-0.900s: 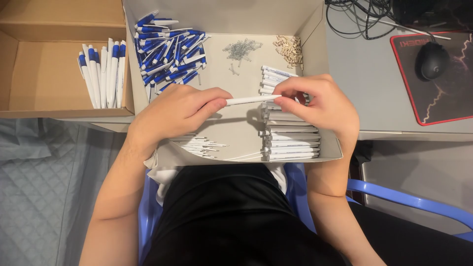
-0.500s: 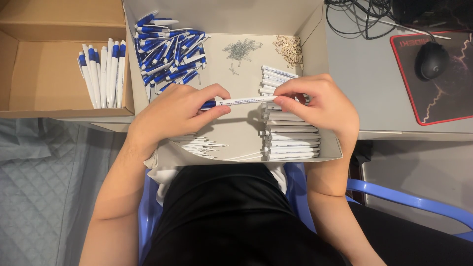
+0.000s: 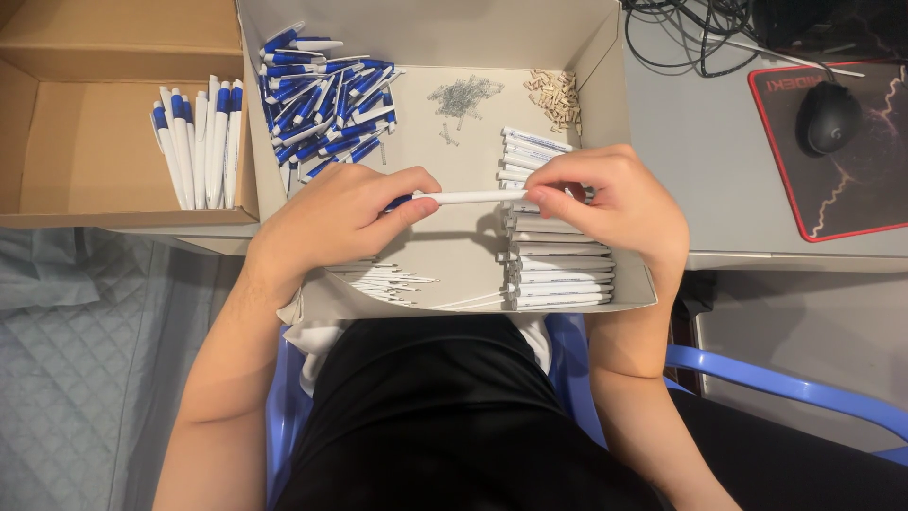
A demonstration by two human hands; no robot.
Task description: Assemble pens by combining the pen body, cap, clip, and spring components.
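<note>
your left hand (image 3: pixel 336 216) pinches the blue end of a white pen (image 3: pixel 468 198) and your right hand (image 3: pixel 610 201) clamps its other end with thumb and fingertips, holding it level between them just above the cardboard tray (image 3: pixel 454 251). under your right hand lies a stack of white pen barrels (image 3: pixel 558 270), with thin refills (image 3: pixel 388 279) below your left. farther out sit the blue-and-white pen parts (image 3: pixel 326 109), small springs (image 3: pixel 462 95) and tan pieces (image 3: pixel 556 93).
</note>
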